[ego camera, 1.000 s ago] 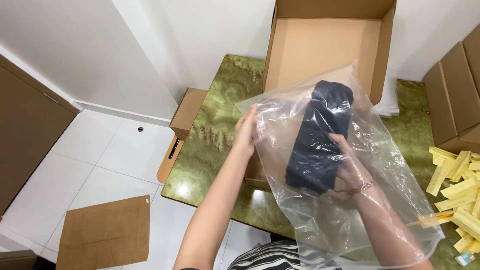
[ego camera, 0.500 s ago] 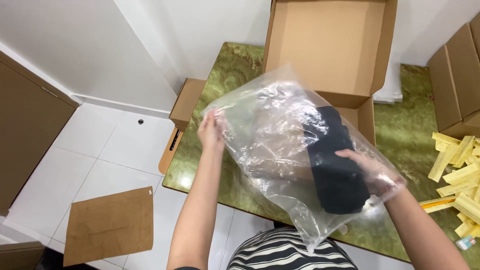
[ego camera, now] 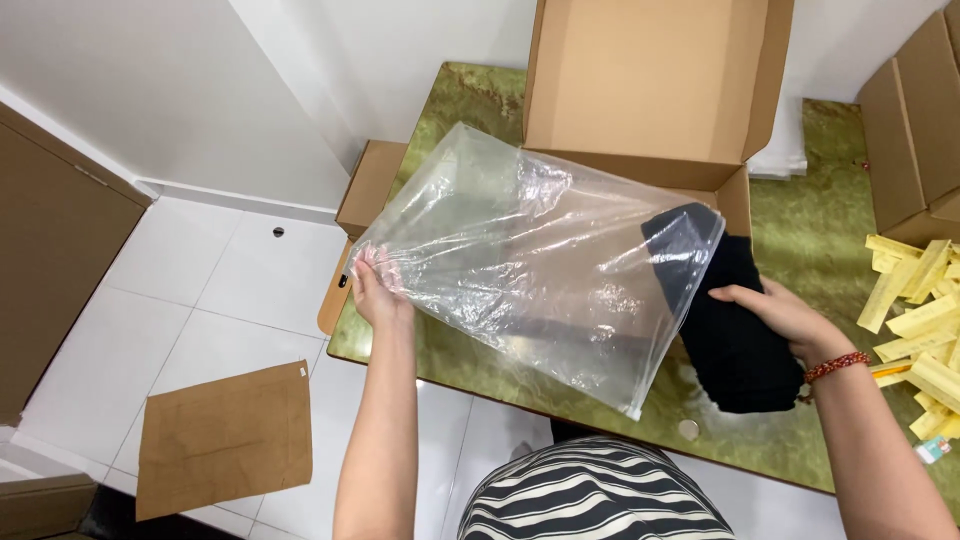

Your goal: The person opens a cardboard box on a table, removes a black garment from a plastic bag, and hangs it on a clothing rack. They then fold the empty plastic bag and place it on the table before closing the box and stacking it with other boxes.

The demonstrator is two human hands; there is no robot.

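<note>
A: Two hands in frame, both occupied. Left hand (ego camera: 378, 288), centre left: fingers pinched closed on one corner of clear plastic bag (ego camera: 530, 265), holding it up above green marbled worktop (ego camera: 830, 200).

B: Right hand?

A: Right hand (ego camera: 775, 315), centre right: curled around black folded fabric item (ego camera: 735, 330), gripping its upper side. Red beaded bracelet (ego camera: 836, 366) on that wrist.

B: Position of fabric relative to bag?

A: Mostly outside; top end overlapped by open right edge of bag. Whether that end sits inside the opening or merely behind the film: cannot tell. Lower end resting near front edge of worktop.

B: Surroundings?

A: Open cardboard box (ego camera: 650, 90) with raised lid, upper centre, directly behind bag. Second small carton (ego camera: 368, 185) just beside worktop's left edge. Yellow paper strips (ego camera: 925, 320) piled at right edge of frame. Flat brown cardboard sheet (ego camera: 225, 440) on white tiled floor (ego camera: 200, 300), lower left. Striped garment (ego camera: 600, 495) at bottom centre.
</note>
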